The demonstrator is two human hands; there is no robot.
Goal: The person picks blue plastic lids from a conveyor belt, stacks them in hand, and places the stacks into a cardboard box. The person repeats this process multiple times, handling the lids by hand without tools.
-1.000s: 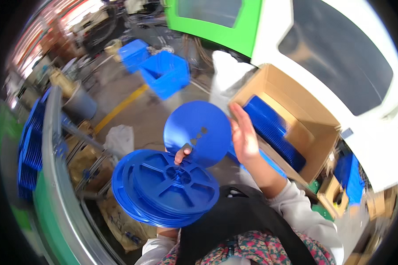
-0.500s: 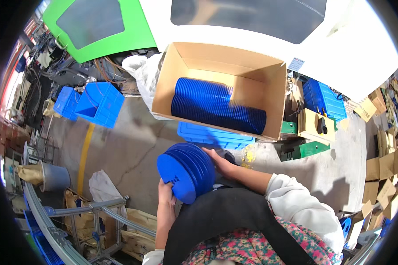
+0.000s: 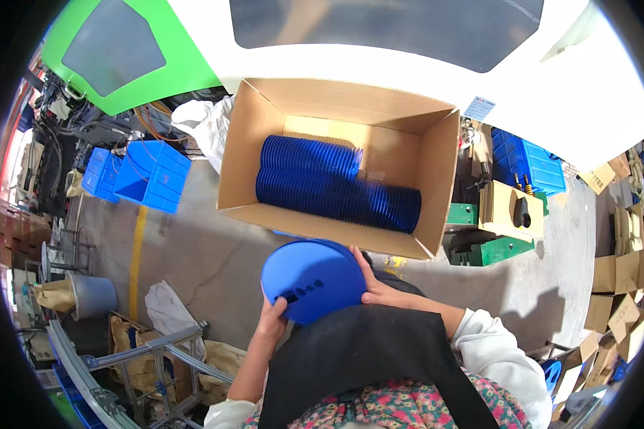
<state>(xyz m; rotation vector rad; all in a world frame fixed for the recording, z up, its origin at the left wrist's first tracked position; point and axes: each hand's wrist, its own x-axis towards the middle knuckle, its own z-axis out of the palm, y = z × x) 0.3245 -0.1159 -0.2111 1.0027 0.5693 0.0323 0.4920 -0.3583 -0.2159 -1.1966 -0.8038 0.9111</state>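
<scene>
Close to my body I hold a stack of round blue plastic discs (image 3: 313, 275), its top face turned up toward me, with a few small dark slots in it. At the left rim is my left hand (image 3: 270, 318), its thumb over the edge by the slots. My right hand (image 3: 373, 284) grips the opposite rim, and its fingers are partly hidden behind the stack. Beyond the stack stands an open cardboard box (image 3: 322, 232). In it, two rows of blue discs (image 3: 336, 193) stand on edge, the nearer row longer than the farther one.
A white machine with a dark window (image 3: 386, 32) rises behind the box, with a green door (image 3: 157, 64) at left. Blue bins (image 3: 154, 175) sit at far left. Green metal parts (image 3: 504, 250) and cardboard sheets (image 3: 508, 207) lie right. A grey metal frame (image 3: 150, 350) is near left.
The stack in my hands has turned from showing its side edges to showing its flat top face. The box appears nearer and slightly left in view.
</scene>
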